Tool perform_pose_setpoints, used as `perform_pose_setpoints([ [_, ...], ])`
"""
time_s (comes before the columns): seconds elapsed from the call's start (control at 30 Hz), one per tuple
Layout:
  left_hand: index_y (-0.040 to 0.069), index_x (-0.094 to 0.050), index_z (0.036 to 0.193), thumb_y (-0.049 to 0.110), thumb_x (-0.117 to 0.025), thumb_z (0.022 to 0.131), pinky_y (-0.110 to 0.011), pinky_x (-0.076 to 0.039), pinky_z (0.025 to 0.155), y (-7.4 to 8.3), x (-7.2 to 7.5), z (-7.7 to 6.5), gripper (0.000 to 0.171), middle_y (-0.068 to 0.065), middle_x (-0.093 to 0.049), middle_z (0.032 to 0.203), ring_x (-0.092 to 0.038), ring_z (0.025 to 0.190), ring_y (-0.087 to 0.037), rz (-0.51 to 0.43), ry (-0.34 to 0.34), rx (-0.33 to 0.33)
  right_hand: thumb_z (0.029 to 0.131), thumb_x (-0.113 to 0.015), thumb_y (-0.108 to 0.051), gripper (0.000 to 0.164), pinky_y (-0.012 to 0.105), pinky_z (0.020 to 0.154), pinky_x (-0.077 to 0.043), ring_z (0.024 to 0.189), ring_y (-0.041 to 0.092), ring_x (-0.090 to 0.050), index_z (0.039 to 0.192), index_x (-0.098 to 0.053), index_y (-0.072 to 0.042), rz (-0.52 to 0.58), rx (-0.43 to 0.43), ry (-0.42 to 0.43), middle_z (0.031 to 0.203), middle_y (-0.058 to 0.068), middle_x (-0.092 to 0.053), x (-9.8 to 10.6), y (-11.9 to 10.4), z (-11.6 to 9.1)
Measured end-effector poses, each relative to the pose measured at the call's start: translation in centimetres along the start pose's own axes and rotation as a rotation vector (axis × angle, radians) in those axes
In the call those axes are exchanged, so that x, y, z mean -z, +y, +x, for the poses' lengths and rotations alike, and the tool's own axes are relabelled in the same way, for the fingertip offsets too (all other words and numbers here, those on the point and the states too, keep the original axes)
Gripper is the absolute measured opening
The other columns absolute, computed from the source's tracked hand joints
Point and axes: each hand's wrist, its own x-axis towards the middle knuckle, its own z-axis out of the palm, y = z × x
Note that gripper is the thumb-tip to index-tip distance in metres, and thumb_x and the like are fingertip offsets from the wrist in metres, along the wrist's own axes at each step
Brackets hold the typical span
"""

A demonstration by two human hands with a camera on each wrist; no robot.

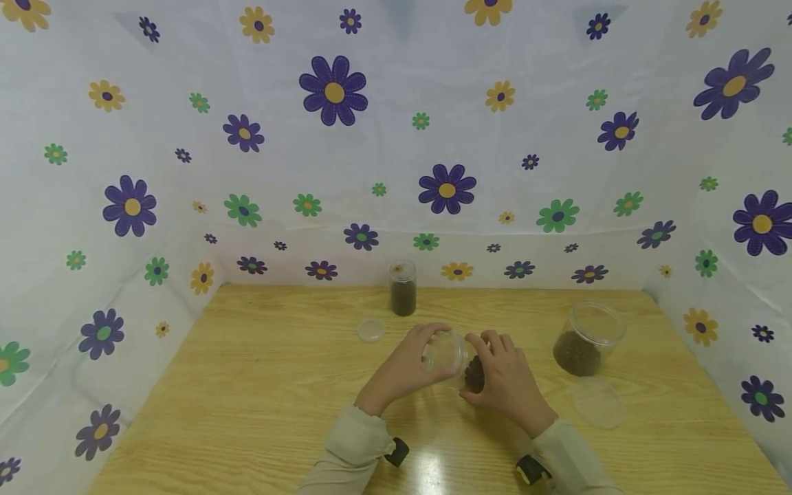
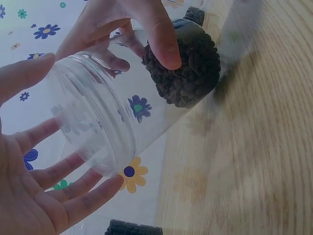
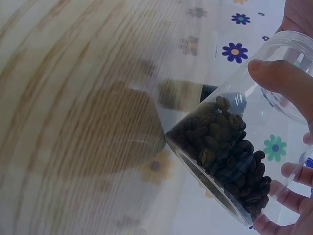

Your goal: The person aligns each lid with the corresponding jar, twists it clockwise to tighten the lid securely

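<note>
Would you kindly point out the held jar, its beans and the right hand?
Held jar (image 2: pixel 140 90): left wrist view, its clear wall.
Beans (image 3: pixel 222 154): right wrist view, pile's middle.
Right hand (image 1: pixel 507 380): head view, back of hand.

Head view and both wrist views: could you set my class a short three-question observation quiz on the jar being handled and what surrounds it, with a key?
1. Multiple choice: How is the held jar positioned?
A) Standing upright
B) Tilted over
C) Standing upside down

2. True or false: Only one hand touches the held jar.

3. Count: In the head view, how many jars with dark contents can you see, and where are they?

Key
1. B; its dark beans are gathered towards one end.
2. False; the left hand and right hand both hold it.
3. Three: the held jar, the tall jar at the back, and the wide jar on the right.
</note>
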Motion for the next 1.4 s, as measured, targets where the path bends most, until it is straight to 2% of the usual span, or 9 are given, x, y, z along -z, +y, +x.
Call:
perform_pose_setpoints([
  [0.17,0.024,-0.042,0.137,0.043,-0.070,0.081,-0.044,-0.049,0.091,0.0,0.0,0.0,0.066,-0.009,-0.044,0.137,-0.049,0.119,-0.027,0.012,-0.001,-0.030,0.046,-0.088,-0.051,0.097,0.039,0.062,-0.047,0.092,0.026,-0.050,0.125,-0.049,-0.011,0.004,-0.004,-0.005,0.110,0.010,-0.051,0.0,0.1,-0.1],
  [0.47,0.021,-0.042,0.137,0.032,-0.074,0.080,-0.046,-0.042,0.103,-0.5,-0.1,0.2,0.066,-0.004,-0.042,0.137,-0.044,0.128,-0.027,0.083,-0.001,-0.138,0.045,-0.090,-0.050,0.099,0.039,0.059,-0.047,0.089,0.026,-0.050,0.125,-0.049,-0.009,0.006,0.037,0.040,0.108,0.011,-0.051,-0.1,0.4,-0.1],
  [0.57,0.021,-0.042,0.137,0.031,-0.074,0.080,-0.047,-0.040,0.104,-0.5,-0.1,0.2,0.067,-0.004,-0.042,0.137,-0.044,0.129,-0.028,0.090,-0.002,-0.149,0.045,-0.089,-0.050,0.099,0.039,0.060,-0.047,0.090,0.026,-0.051,0.125,-0.049,-0.009,0.007,0.035,0.036,0.108,0.011,-0.051,0.0,0.4,-0.1],
  [0.7,0.023,-0.037,0.141,0.032,-0.074,0.080,-0.048,-0.039,0.105,-0.4,-0.2,0.2,0.071,-0.004,-0.040,0.140,-0.042,0.130,-0.025,0.078,-0.002,-0.124,0.046,-0.089,-0.050,0.098,0.039,0.060,-0.047,0.090,0.026,-0.050,0.125,-0.049,-0.009,0.013,0.026,0.021,0.109,0.011,-0.051,0.0,0.3,-0.1],
  [0.9,0.024,-0.032,0.144,0.043,-0.069,0.082,-0.052,-0.038,0.103,0.1,-0.5,0.1,0.075,-0.004,-0.038,0.144,-0.041,0.131,-0.026,0.029,0.032,-0.025,0.048,-0.088,-0.050,0.096,0.038,0.061,-0.047,0.090,0.025,-0.050,0.126,-0.049,-0.010,0.022,0.013,-0.001,0.110,0.010,-0.051,0.1,0.2,0.0],
  [1.1,0.021,-0.038,0.141,0.049,-0.066,0.082,-0.051,-0.042,0.099,0.4,-0.5,0.0,0.071,-0.007,-0.044,0.139,-0.046,0.125,-0.027,0.024,0.042,0.033,0.047,-0.088,-0.051,0.097,0.036,0.060,-0.046,0.089,0.025,-0.050,0.125,-0.049,-0.010,0.023,0.015,0.006,0.109,0.010,-0.051,0.0,0.2,-0.1],
  [1.4,0.025,-0.041,0.138,0.048,-0.067,0.081,-0.048,-0.046,0.094,0.5,-0.3,0.0,0.067,-0.006,-0.048,0.134,-0.050,0.119,-0.024,-0.012,0.007,0.040,0.047,-0.088,-0.050,0.096,0.036,0.060,-0.045,0.088,0.024,-0.049,0.125,-0.049,-0.010,0.014,0.020,0.010,0.109,0.009,-0.051,-0.1,0.3,-0.1],
])
